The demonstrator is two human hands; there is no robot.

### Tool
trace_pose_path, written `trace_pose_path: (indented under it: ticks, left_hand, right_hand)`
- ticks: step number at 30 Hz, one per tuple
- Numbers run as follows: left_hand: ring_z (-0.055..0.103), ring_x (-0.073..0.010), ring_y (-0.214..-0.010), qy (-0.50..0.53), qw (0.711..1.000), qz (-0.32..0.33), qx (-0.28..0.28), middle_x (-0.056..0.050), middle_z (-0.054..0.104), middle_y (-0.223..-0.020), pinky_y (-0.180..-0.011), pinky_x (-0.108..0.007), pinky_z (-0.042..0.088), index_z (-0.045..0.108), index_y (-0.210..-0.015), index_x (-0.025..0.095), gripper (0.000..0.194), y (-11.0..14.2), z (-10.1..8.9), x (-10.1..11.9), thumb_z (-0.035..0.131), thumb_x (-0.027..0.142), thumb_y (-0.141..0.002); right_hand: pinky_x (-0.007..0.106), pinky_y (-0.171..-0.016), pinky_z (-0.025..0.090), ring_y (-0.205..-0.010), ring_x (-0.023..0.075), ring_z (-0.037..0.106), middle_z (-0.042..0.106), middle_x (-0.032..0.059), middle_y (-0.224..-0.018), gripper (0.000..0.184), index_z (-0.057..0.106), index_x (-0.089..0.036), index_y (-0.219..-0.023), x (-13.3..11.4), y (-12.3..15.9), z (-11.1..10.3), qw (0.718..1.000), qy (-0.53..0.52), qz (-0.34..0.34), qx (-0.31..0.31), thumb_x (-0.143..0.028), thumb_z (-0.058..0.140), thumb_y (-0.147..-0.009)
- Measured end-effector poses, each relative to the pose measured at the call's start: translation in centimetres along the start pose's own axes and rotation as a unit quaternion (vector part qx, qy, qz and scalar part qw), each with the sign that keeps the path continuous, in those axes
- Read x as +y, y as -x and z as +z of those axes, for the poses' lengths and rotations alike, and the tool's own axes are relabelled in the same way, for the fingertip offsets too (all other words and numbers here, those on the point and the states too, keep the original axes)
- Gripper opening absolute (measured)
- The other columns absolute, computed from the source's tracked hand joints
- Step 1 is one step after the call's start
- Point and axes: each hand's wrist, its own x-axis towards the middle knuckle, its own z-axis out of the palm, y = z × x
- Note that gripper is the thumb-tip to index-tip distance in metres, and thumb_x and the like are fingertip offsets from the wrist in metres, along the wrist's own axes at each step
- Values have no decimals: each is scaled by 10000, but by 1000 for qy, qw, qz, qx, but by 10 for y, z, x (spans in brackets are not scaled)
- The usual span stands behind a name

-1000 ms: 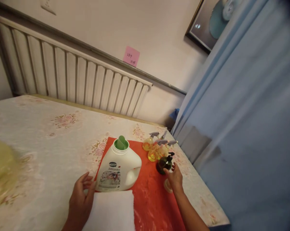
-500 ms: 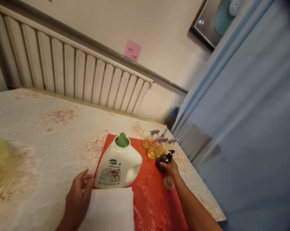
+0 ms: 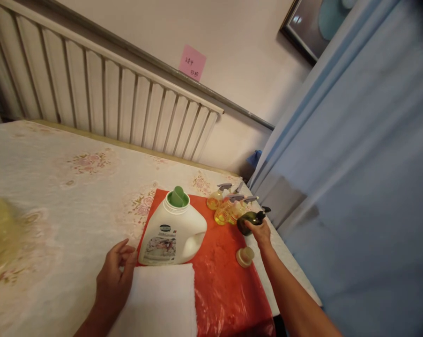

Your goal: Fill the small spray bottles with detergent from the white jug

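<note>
My right hand [image 3: 261, 232] is closed around a dark green pump bottle [image 3: 247, 223], which tilts with its black pump toward the right. Just below it, a small translucent cap [image 3: 245, 257] lies on the red plastic sheet [image 3: 220, 285]. My left hand [image 3: 116, 276] holds nothing, its fingers bent but apart, beside the lower left of a large white detergent jug [image 3: 174, 234]. The jug stands upright without a lid, its green spout showing in the mouth. In front of it lies a folded white cloth [image 3: 162, 299].
Several spray bottles with yellow liquid [image 3: 222, 213] cluster at the sheet's far right corner. A yellow translucent object [image 3: 0, 220] sits at the left on the flowered tablecloth [image 3: 88, 206]. A radiator [image 3: 109, 89] runs behind, and a blue curtain [image 3: 355, 164] hangs along the right.
My right hand has moved the dark green pump bottle up and to the right, tipping it from upright to tilted. My left hand stays by the jug.
</note>
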Motion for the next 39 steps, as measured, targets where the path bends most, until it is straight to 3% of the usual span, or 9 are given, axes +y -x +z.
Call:
trace_pose_path:
  ticks: [5,13,18,22,26,30,33,36,39]
  left_hand:
    - [673,-230,-819,-1,1000,-1,-3,-98,671,-1016,-698,-335,559,511,-1260,151,592,2,-2,4,472,582,-857]
    - [681,-225,-793,-1,1000,-18,3,-89,667,-1011,-765,-364,551,502,-1260,152,588,22,-12,2,469,583,-862]
    - [678,-229,-791,-13,998,-5,-63,-73,693,-951,-715,-349,545,581,-1155,180,476,51,-8,31,469,547,-872]
    - [664,-224,-759,2,977,30,-210,-55,700,-845,-727,-355,537,636,-1034,184,344,75,12,81,509,459,-870]
    - [664,-238,-875,37,940,52,-336,-87,714,-977,-809,-378,532,650,-1064,181,276,88,46,122,546,316,-847]
    - [559,-310,-1201,64,927,100,-357,-153,636,-1258,-1076,-486,399,601,-1227,149,489,87,87,136,620,254,-750]
    - [470,-327,-1317,78,914,101,-386,-188,547,-1382,-1150,-504,308,547,-1304,115,586,81,111,137,609,250,-737]
    - [429,-306,-1360,87,896,100,-423,-169,518,-1425,-1178,-481,262,551,-1296,122,572,76,124,143,575,205,-730]
    - [545,-266,-1229,94,890,91,-437,-118,629,-1275,-1119,-436,348,595,-1195,151,496,77,129,153,562,150,-700]
  right_hand:
    - [359,-752,542,-911,312,709,754,127,-972,553,671,-139,-1035,-18,20,-23,999,-31,-17,-34,-462,747,-593]
    - [370,-741,574,-819,284,714,758,62,-891,527,659,-186,-1047,-35,128,-25,980,-100,-70,-155,-328,775,-552]
    - [402,-825,566,-883,284,692,734,70,-965,517,634,-188,-1038,-29,171,-21,956,-168,-139,-198,-234,764,-540]
    - [414,-882,551,-949,284,681,724,67,-1018,557,628,-186,-1088,-16,185,-15,933,-204,-153,-253,-201,766,-548]
    - [469,-1040,464,-1166,333,614,672,110,-1230,760,587,-178,-1246,-2,194,-7,933,-236,-122,-243,-176,786,-512]
    - [454,-1083,435,-1283,318,543,596,112,-1368,963,447,-191,-1415,7,203,2,913,-299,-93,-260,-157,798,-519]
    - [438,-1041,479,-1253,313,572,613,118,-1346,996,412,-189,-1436,12,210,10,911,-319,-60,-255,-131,798,-520]
    - [425,-995,516,-1199,313,612,639,120,-1305,925,445,-186,-1399,12,214,14,912,-331,-57,-236,-154,798,-545]
    - [410,-950,542,-1140,311,646,661,119,-1260,838,492,-180,-1340,8,214,10,914,-335,-67,-219,-205,810,-565]
